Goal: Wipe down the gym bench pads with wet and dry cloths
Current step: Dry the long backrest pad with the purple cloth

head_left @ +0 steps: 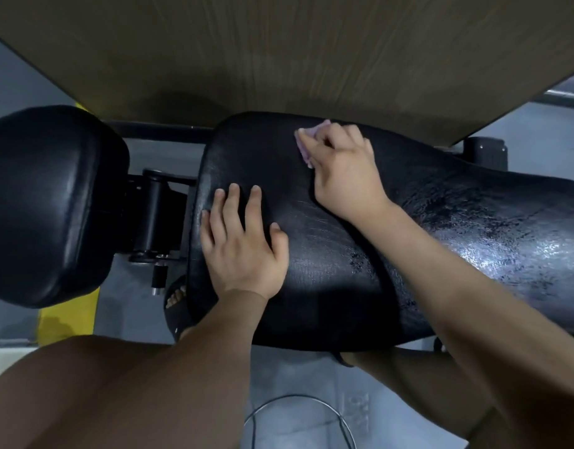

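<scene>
A long black bench pad (441,228) runs from the middle to the right edge, its right part shiny and wet-looking. My right hand (344,173) grips a small pink cloth (303,145) and presses it on the pad's far left end. My left hand (240,241) rests flat on the pad's near left end, fingers straight and spread. A second black pad (49,202) stands to the left, apart from the first across a gap.
A black hinge and roller mechanism (156,218) joins the two pads. A brown wood-grain wall (279,59) rises just behind the bench. The yellow frame (68,315) shows under the left pad. My sandalled foot (177,303) and a wire ring (298,416) are on the grey floor.
</scene>
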Demonstrator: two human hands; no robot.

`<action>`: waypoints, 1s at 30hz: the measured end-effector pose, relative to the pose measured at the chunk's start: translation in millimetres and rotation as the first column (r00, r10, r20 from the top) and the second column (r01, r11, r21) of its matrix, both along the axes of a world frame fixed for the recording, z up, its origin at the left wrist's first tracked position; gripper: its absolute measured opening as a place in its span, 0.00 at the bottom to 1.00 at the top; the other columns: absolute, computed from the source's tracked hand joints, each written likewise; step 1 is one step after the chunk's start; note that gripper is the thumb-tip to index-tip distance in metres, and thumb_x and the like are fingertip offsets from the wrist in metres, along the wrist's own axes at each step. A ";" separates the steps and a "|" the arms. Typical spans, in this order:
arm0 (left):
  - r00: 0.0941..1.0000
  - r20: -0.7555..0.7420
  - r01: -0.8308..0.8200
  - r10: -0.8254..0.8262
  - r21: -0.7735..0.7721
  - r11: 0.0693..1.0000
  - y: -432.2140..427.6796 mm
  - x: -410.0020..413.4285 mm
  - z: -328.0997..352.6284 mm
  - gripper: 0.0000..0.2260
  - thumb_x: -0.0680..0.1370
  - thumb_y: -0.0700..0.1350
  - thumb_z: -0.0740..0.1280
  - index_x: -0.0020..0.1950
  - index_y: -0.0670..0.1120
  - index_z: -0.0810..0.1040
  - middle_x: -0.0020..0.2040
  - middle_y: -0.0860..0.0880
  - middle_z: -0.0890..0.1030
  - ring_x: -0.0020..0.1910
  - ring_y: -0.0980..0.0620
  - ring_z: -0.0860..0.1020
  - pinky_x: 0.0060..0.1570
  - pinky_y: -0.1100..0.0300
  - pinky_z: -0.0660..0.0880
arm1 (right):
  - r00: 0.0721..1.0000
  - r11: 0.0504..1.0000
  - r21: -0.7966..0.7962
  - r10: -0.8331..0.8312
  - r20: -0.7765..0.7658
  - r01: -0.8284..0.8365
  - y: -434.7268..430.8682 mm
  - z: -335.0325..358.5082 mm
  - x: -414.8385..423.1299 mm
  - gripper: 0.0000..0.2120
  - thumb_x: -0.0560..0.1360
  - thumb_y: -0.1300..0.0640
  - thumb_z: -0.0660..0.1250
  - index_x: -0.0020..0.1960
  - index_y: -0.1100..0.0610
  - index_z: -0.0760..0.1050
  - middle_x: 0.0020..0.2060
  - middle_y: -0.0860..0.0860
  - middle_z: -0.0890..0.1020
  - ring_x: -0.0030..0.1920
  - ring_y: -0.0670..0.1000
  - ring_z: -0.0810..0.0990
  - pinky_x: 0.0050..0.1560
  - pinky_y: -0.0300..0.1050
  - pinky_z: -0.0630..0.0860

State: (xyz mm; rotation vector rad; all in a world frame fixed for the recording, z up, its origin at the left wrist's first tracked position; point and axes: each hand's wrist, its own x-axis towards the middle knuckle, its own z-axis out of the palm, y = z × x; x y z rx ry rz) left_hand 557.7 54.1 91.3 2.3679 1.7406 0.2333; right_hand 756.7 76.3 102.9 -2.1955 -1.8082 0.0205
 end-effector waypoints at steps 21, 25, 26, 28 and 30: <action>1.000 0.016 -0.001 0.001 -0.019 1.000 0.6 -2.2 2.3 0.28 0.78 0.54 0.61 0.78 0.51 0.65 0.80 0.45 0.62 0.80 0.45 0.55 0.78 0.43 0.52 | 0.974 0.975 -0.053 0.220 0.060 -0.217 -3.9 0.1 -20.4 0.25 0.73 0.59 0.64 0.70 0.50 0.76 0.55 0.51 0.77 0.52 0.57 0.72 0.47 0.47 0.67; 1.000 0.028 0.000 0.001 -0.028 1.000 0.3 -1.4 2.1 0.28 0.78 0.55 0.59 0.79 0.51 0.64 0.80 0.46 0.61 0.81 0.46 0.54 0.78 0.43 0.52 | 0.994 0.992 0.058 -0.109 -0.006 0.109 2.7 -3.4 32.2 0.24 0.73 0.65 0.62 0.65 0.50 0.80 0.51 0.54 0.77 0.48 0.60 0.74 0.47 0.56 0.76; 1.000 0.027 -0.001 0.001 -0.031 1.000 0.3 -1.4 1.9 0.28 0.78 0.55 0.59 0.79 0.51 0.64 0.80 0.46 0.61 0.81 0.46 0.53 0.78 0.43 0.52 | 0.984 0.983 0.051 -0.177 -0.036 0.179 7.6 -5.9 34.7 0.23 0.74 0.65 0.62 0.65 0.51 0.81 0.54 0.55 0.78 0.50 0.61 0.74 0.49 0.57 0.77; 1.000 0.026 -0.002 0.003 -0.031 1.000 0.2 -2.1 1.6 0.28 0.79 0.55 0.59 0.79 0.51 0.64 0.80 0.46 0.61 0.81 0.46 0.53 0.78 0.43 0.52 | 0.977 0.979 0.028 -0.199 -0.079 0.202 18.6 -9.8 27.0 0.23 0.74 0.66 0.61 0.66 0.55 0.80 0.63 0.59 0.79 0.57 0.64 0.75 0.57 0.57 0.77; 1.000 0.023 0.002 -0.001 -0.026 1.000 -0.3 -2.6 1.5 0.28 0.79 0.55 0.59 0.79 0.51 0.64 0.80 0.46 0.61 0.81 0.46 0.53 0.78 0.43 0.52 | 0.987 0.991 0.025 -0.132 -0.089 0.134 23.1 -12.8 20.7 0.25 0.73 0.67 0.59 0.68 0.58 0.79 0.68 0.59 0.78 0.62 0.64 0.75 0.62 0.57 0.75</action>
